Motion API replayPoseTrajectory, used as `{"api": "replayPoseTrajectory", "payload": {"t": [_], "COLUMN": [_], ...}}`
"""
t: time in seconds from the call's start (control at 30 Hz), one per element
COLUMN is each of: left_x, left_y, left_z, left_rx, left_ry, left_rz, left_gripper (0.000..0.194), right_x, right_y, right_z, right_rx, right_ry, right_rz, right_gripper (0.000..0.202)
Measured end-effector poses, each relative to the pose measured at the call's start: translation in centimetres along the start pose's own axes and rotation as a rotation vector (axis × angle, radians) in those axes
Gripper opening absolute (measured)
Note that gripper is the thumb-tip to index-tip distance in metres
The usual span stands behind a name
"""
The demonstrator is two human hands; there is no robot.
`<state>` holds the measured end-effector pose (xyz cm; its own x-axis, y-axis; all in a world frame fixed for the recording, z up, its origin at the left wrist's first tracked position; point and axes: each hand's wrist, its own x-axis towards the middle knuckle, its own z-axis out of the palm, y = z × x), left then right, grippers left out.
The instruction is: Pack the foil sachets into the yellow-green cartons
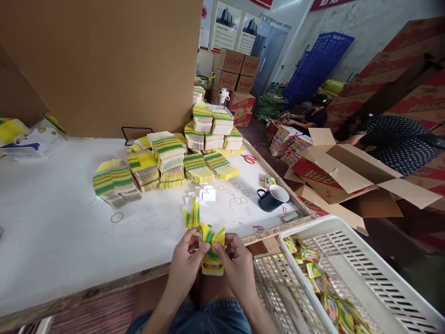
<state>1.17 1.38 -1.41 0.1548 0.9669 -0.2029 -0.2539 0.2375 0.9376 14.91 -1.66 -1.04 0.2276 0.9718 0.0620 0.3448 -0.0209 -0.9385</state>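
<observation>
In the head view, your left hand (187,255) and your right hand (236,257) are near each other in front of your lap, at the front edge of the table (69,222); both are clamped on one yellow and green carton (212,250), the thumbs on its face, the carton between the two hands. Just beyond your left hand lies a loose group of unfolded cartons (192,214) with white flaps; it is the nearest thing on the table top. Farther away stand the stacks of flat cartons (167,150), which fill the middle and the back of the table; behind them a big cardboard sheet (104,60) rises and hides what is there. To the right of the stacks are red scissors (249,159); nearer to you, several rubber bands (238,200) are scattered, and beside them stands a dark mug (273,198) with white inside, with a small yellow box (269,181) just behind it. At your right side, a white plastic basket (368,264) holds many small yellow packets (327,283); beyond it an open cardboard box (330,171) spreads its flaps, and two other people are behind this box, apart from your hands.
</observation>
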Motion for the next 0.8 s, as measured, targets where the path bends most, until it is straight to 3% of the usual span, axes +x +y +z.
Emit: {"api": "replayPoseTrajectory", "payload": {"t": [0.1, 0.23, 0.43, 0.57, 0.63, 0.67, 0.77, 0.8], "left_x": [-0.5, -1.4, -1.8, -1.9, -2.1, -2.1, -2.3, -2.3], "left_y": [0.8, 2.4, 2.4, 1.4, 1.5, 1.6, 2.2, 2.4], "left_z": [-0.4, -0.9, -1.5, -1.3, -1.0, -0.8, -0.5, -0.5], "left_rx": [0.002, -0.034, -0.173, -0.154, -0.146, -0.154, -0.189, -0.185], "left_ry": [-0.089, -0.265, -0.428, -0.434, -0.431, -0.421, -0.406, -0.410], "left_rz": [0.018, 0.014, -0.151, -0.184, -0.159, -0.137, -0.092, -0.090], "left_gripper": [0.060, 0.063, 0.054, 0.049, 0.049, 0.054, 0.073, 0.073], "right_x": [0.3, 0.6, 0.8, 0.9, 0.8, 0.8, 1.0, 1.1], "right_y": [-0.4, -1.0, -2.1, -2.2, -2.0, -1.8, -1.5, -1.5], "right_z": [-0.9, -2.3, -4.0, -4.2, -3.8, -3.6, -3.3, -3.4], "right_rx": [0.088, 0.216, 0.302, 0.167, 0.198, 0.244, 0.332, 0.312], "right_ry": [-0.034, -0.210, -0.386, -0.352, -0.286, -0.247, -0.181, -0.185], "right_rz": [-0.031, -0.094, -0.035, -0.099, -0.115, -0.111, -0.109, -0.131], "right_gripper": [0.035, 0.044, 0.016, 0.024, 0.018, 0.015, 0.038, 0.036]}}
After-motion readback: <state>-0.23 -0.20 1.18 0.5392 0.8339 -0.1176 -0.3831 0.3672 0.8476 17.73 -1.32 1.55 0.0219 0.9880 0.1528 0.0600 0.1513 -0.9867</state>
